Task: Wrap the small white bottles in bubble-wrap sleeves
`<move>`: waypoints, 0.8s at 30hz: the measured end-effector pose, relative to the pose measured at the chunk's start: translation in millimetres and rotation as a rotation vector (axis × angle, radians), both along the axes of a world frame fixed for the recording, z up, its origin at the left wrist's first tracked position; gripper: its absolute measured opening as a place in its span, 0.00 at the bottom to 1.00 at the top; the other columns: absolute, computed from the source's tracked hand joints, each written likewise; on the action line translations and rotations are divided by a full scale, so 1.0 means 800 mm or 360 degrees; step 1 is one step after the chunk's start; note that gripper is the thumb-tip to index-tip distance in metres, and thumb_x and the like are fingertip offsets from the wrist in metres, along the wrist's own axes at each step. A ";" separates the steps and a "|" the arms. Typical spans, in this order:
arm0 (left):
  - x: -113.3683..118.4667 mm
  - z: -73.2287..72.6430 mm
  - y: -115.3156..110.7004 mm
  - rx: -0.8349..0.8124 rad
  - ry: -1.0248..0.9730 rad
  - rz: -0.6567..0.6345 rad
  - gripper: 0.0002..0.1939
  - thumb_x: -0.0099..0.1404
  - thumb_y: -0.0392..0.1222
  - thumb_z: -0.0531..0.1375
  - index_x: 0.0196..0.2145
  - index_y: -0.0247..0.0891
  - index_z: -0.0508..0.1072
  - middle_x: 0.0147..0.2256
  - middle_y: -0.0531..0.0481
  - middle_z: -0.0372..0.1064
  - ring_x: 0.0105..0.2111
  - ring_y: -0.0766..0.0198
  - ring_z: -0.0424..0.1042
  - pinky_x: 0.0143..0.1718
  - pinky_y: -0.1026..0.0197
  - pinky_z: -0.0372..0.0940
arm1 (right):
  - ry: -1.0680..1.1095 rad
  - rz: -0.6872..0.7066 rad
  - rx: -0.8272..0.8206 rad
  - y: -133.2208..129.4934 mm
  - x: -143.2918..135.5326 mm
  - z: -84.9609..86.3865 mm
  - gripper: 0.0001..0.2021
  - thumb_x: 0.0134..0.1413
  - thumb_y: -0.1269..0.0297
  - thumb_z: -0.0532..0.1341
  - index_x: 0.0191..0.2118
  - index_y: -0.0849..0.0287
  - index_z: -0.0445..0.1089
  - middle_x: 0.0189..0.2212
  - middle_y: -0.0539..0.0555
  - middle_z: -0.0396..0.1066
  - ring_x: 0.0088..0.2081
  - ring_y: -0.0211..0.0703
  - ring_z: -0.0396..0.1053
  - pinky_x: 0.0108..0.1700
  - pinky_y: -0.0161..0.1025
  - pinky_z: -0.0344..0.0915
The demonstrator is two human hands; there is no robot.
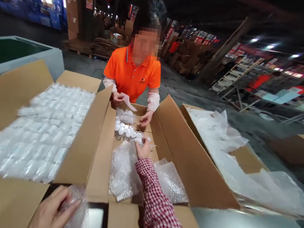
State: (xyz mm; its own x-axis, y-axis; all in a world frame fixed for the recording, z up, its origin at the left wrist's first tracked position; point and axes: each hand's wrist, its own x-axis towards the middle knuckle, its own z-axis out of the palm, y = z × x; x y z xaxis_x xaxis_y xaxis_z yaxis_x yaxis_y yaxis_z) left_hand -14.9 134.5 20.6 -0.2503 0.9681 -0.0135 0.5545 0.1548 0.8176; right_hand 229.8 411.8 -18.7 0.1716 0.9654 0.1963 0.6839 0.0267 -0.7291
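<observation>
At the lower left, my left hand [53, 209] grips a piece of bubble wrap [77, 213] between thumb and fingers. My right hand [143, 149], below a red checked sleeve, reaches into the middle carton [191, 154] with its fingers bent down at the right end of a row of small white-capped jars [128, 131]. Whether its fingertips hold a jar is too small to tell. Sheets of bubble wrap [124, 171] lie in the carton on both sides of my right forearm. Behind the row sits a wrapped bundle [125, 116].
A person in an orange shirt [134, 77] stands across the carton, both hands over its far end, one holding a thin pale sheet [128, 102]. On the left, a carton is packed with wrapped white items [40, 131]. Plastic sheeting [272, 187] covers a carton at right.
</observation>
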 end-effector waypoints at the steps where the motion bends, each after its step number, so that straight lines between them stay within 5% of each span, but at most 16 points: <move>1: 0.000 0.006 0.006 0.0002 0.0055 -0.0035 0.18 0.60 0.56 0.55 0.21 0.41 0.60 0.22 0.55 0.58 0.22 0.64 0.61 0.26 0.64 0.57 | 0.0064 0.0001 0.0045 -0.021 -0.001 0.013 0.17 0.51 0.65 0.57 0.46 0.67 0.60 0.42 0.64 0.68 0.43 0.49 0.68 0.46 0.45 0.63; 5: 0.003 0.024 0.036 -0.0003 0.0220 -0.0136 0.17 0.62 0.52 0.52 0.22 0.41 0.57 0.20 0.57 0.55 0.22 0.64 0.60 0.26 0.64 0.53 | 0.0761 0.0131 0.0373 -0.142 -0.011 0.088 0.20 0.50 0.61 0.61 0.48 0.59 0.57 0.45 0.58 0.66 0.43 0.43 0.69 0.45 0.42 0.67; 7: 0.009 0.034 0.045 -0.0010 0.0236 -0.0176 0.14 0.63 0.50 0.52 0.24 0.40 0.59 0.20 0.57 0.57 0.23 0.63 0.61 0.27 0.63 0.52 | 0.1190 0.0381 0.0432 -0.216 -0.019 0.123 0.19 0.48 0.63 0.64 0.46 0.54 0.60 0.45 0.55 0.67 0.44 0.43 0.69 0.45 0.41 0.68; 9: 0.016 0.045 0.045 0.0016 0.0213 -0.0226 0.13 0.63 0.48 0.51 0.25 0.39 0.62 0.22 0.55 0.62 0.25 0.62 0.64 0.28 0.63 0.53 | 0.1262 0.0642 0.0383 -0.282 -0.028 0.144 0.18 0.50 0.66 0.64 0.47 0.52 0.62 0.44 0.54 0.69 0.43 0.42 0.70 0.42 0.38 0.70; 13: 0.024 0.064 0.024 0.0088 0.0158 -0.0329 0.20 0.66 0.50 0.47 0.24 0.39 0.68 0.23 0.52 0.68 0.27 0.61 0.68 0.30 0.63 0.55 | 0.0861 0.0876 0.0399 -0.357 -0.038 0.142 0.19 0.52 0.71 0.61 0.50 0.52 0.63 0.45 0.56 0.70 0.46 0.45 0.71 0.46 0.41 0.71; 18: 0.022 0.080 -0.013 0.0164 0.0108 -0.0350 0.21 0.67 0.49 0.46 0.26 0.38 0.72 0.24 0.50 0.70 0.28 0.61 0.70 0.31 0.63 0.57 | 0.0295 0.0926 0.0705 -0.383 -0.035 0.129 0.21 0.53 0.72 0.58 0.54 0.56 0.60 0.48 0.59 0.69 0.51 0.49 0.68 0.52 0.45 0.68; 24: 0.026 0.102 -0.055 0.0250 0.0057 -0.0317 0.22 0.68 0.49 0.45 0.23 0.37 0.68 0.22 0.52 0.67 0.25 0.62 0.68 0.29 0.63 0.56 | 0.0059 0.1102 0.0485 -0.417 -0.045 0.131 0.21 0.57 0.69 0.56 0.55 0.56 0.54 0.50 0.59 0.68 0.50 0.47 0.69 0.51 0.42 0.69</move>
State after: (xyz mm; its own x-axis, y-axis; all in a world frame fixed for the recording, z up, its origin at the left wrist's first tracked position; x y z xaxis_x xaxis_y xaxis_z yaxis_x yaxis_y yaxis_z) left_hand 6.0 90.6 102.5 -0.0520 0.9879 0.1464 0.5904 -0.0878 0.8023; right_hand 193.9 78.4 85.9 -0.4428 0.7589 0.4775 0.4127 0.6453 -0.6429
